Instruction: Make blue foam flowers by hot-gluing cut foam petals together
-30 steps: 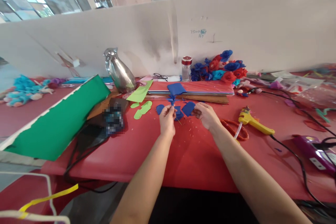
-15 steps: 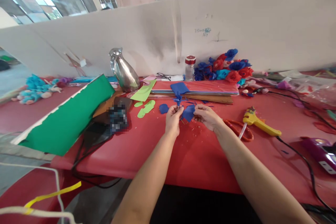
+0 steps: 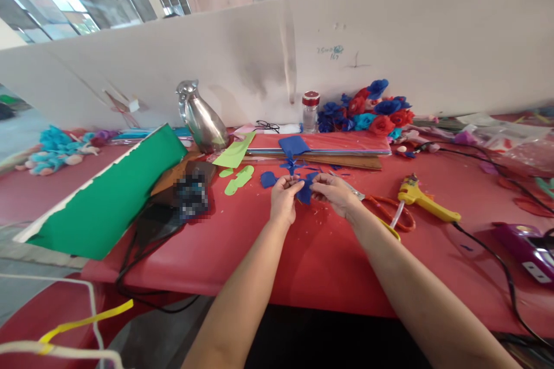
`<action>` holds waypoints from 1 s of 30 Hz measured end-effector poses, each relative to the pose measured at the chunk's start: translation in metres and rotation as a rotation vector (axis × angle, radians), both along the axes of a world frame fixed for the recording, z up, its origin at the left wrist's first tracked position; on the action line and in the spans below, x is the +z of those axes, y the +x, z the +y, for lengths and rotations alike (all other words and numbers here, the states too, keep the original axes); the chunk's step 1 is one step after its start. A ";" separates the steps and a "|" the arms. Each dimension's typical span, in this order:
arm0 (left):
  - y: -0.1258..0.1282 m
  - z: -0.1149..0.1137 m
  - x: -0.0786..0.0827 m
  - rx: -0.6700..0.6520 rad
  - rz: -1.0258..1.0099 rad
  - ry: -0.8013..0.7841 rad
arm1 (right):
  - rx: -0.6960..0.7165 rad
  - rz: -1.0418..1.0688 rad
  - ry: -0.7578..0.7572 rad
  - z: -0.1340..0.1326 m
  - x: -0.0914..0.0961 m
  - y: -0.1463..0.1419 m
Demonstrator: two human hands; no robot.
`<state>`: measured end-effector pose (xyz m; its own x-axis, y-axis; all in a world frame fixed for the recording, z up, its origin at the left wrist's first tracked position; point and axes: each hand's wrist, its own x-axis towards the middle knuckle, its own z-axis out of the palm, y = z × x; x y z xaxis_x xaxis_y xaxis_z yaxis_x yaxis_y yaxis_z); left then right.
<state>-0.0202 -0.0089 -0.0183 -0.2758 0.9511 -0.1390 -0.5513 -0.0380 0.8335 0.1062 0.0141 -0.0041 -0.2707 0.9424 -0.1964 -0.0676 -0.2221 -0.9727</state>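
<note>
Red table point(image 3: 303, 265), centre: left hand point(image 3: 283, 199) and right hand point(image 3: 333, 191) both pinching blue petal point(image 3: 305, 190), long axis roughly near-to-far, tip toward wall point(image 3: 389, 40). Scissors point(image 3: 385, 210), glue gun point(image 3: 422, 199) just right; scraps point(image 3: 268, 179) left.

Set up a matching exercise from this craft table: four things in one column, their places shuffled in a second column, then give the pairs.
Things
1. silver jug
2. yellow glue gun
3. green sheet
4. blue paper piece

Places
A. pinched between the left hand and right hand
B. farthest left of the four, lying at a slant
C. just right of the scissors
D. standing at the back by the white partition

Pairs: 1-D, 2-C, 3-B, 4-A
</note>
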 end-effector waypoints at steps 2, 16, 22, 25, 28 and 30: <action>-0.002 0.000 -0.001 0.017 -0.012 -0.009 | 0.031 0.054 -0.079 -0.002 0.002 -0.001; -0.004 0.001 0.003 0.109 -0.049 -0.011 | 0.140 0.113 -0.208 -0.004 0.001 -0.003; -0.004 0.000 0.005 0.117 -0.073 -0.039 | 0.097 0.116 -0.205 -0.006 0.004 -0.004; -0.004 0.001 0.007 0.135 -0.106 -0.054 | 0.038 0.132 -0.192 -0.005 0.003 -0.004; -0.004 0.002 0.007 0.144 -0.119 -0.055 | -0.015 0.143 -0.168 -0.001 0.001 -0.003; -0.004 0.002 0.007 0.131 -0.105 -0.052 | -0.053 0.150 -0.166 0.001 0.000 -0.002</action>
